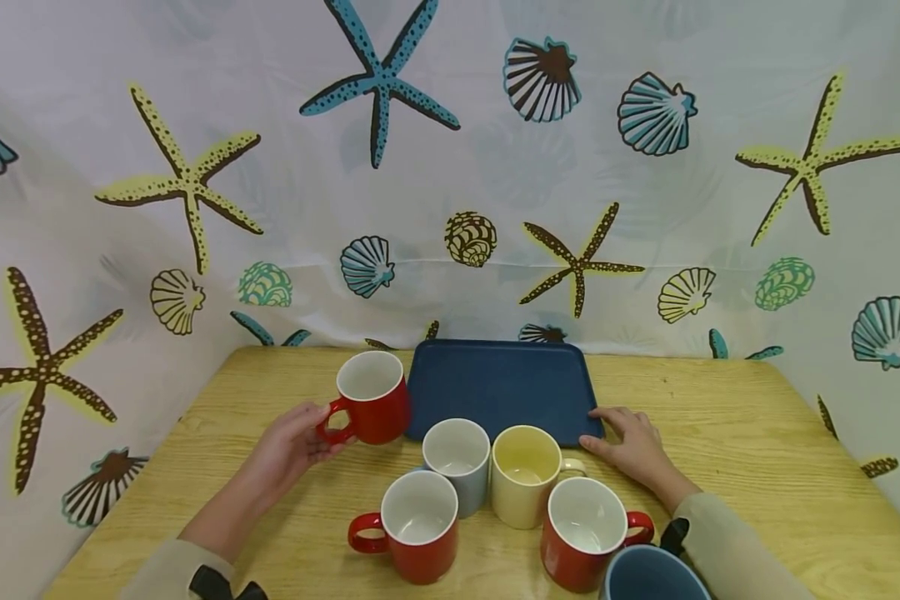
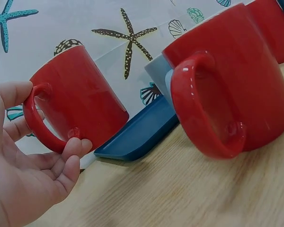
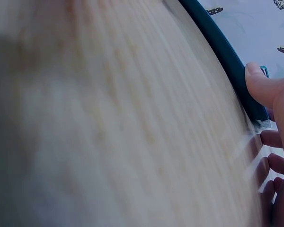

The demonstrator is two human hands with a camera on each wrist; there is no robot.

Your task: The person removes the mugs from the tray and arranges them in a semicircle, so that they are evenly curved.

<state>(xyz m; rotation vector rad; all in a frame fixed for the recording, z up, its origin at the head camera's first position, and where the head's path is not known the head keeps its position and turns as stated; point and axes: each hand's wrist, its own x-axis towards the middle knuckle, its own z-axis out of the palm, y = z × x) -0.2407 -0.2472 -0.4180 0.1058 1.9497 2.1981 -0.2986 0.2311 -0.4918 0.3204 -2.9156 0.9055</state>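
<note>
My left hand (image 1: pixel 292 442) grips the handle of a red mug (image 1: pixel 381 412) with a white inside, fingers and thumb round it. That mug is beside the left edge of a dark blue tray (image 1: pixel 498 392); whether it touches the tray I cannot tell. At the tray's near right corner my right hand (image 1: pixel 633 446) pinches the rim between thumb and fingers. Closer to me stand a grey-blue mug (image 1: pixel 471 479), a cream mug (image 1: pixel 516 492), a second red mug (image 1: pixel 423 554) and a third red mug (image 1: pixel 573 558).
A blue mug (image 1: pixel 648 579) is cut off by the bottom edge of the head view, close to the right sleeve (image 1: pixel 727 542). Under everything is a wooden table (image 1: pixel 757 467). Behind it hangs a white cloth (image 1: pixel 435 192) printed with shells and starfish.
</note>
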